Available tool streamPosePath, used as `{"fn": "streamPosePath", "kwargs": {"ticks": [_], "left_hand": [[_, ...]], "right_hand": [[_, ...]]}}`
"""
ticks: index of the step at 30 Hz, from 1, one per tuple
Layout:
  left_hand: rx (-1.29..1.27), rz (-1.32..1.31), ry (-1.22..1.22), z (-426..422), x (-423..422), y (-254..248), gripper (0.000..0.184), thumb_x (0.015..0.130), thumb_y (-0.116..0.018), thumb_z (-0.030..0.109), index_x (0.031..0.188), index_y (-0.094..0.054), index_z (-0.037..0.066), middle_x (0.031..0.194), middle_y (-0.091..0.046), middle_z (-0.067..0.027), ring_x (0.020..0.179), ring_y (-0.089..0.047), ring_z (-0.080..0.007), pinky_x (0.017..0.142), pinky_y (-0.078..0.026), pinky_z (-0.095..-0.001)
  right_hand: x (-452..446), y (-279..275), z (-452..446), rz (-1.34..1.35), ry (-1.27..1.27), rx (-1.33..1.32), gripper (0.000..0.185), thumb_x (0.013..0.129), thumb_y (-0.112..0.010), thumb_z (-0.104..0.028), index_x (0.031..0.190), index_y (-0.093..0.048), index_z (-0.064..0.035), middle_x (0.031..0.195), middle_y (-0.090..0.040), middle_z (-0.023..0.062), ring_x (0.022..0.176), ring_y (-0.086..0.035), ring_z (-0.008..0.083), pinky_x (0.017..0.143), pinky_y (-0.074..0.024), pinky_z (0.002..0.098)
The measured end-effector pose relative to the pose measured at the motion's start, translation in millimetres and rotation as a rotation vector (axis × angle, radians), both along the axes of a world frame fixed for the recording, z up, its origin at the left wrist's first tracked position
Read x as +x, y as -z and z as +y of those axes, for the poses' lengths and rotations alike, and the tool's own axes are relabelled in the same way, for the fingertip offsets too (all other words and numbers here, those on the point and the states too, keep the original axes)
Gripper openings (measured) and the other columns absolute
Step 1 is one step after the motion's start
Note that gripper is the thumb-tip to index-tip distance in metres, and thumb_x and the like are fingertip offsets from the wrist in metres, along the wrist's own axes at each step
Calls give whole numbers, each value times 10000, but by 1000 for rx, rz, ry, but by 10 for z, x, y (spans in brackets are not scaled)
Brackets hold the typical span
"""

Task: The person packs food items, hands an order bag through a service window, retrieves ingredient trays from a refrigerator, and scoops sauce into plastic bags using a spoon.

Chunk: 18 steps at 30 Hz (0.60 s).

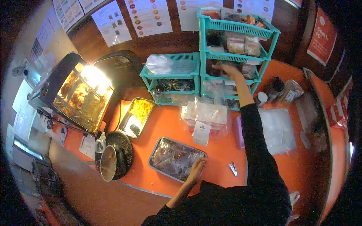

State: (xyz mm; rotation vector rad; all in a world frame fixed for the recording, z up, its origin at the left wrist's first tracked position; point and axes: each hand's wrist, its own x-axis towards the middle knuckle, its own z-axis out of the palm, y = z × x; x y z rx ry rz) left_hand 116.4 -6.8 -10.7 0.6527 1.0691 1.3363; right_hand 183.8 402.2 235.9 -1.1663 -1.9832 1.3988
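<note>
My right hand (228, 70) reaches into a middle tier of the tall turquoise rack (241, 55), among small packets. Its fingers stretch out to the left, apart, with nothing visible in them. My left hand (196, 171) is at the right end of a metal tray (158, 172), its fingers curled in by the rim. Whether they pinch anything is too small to make out. Clear plastic film (175, 156) covers the dark contents of the tray. Behind the tray sits a clear plastic bag (206, 113) holding boxes, with a white paper slip (201, 133) at its front.
A lit food warmer (81, 96) stands at the left, beside a tray of yellow food (140, 111). A black pan (124, 156) and a sieve (108, 162) lie at the front left edge. Clear plastic bags (278, 130) and a small clipper (233, 169) are at the right.
</note>
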Motion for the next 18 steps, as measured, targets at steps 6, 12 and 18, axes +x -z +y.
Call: {"fn": "streamPosePath", "kwargs": {"ticks": [6, 12, 18], "left_hand": [[-11, 23, -19, -67, -3, 46, 150, 861, -454, 123, 962, -535, 48, 864, -528, -20, 787, -476, -105, 714, -387, -236], [-41, 77, -90, -201, -136, -352, 142, 832, -487, 130, 920, -542, 33, 880, -522, -50, 820, -484, -132, 754, -383, -255], [-390, 836, -757, -823, -363, 118, 511, 703, -650, 151, 1079, -343, -8, 1027, -419, -146, 892, -450, -236, 800, -377, -321]], "right_hand": [[-165, 231, 216, -120, 108, 119, 623, 686, -699, -413, 1167, -522, -60, 1175, -530, 101, 1091, -473, 250, 918, -370, 379], [-235, 361, 146, -97, 175, 590, 648, 739, -561, -551, 1167, -512, -68, 1176, -519, 176, 1100, -473, 345, 932, -371, 397], [3, 502, -461, -30, 560, 1316, 448, 810, -528, -430, 1055, -556, -57, 979, -591, 208, 888, -546, 390, 827, -419, 463]]}}
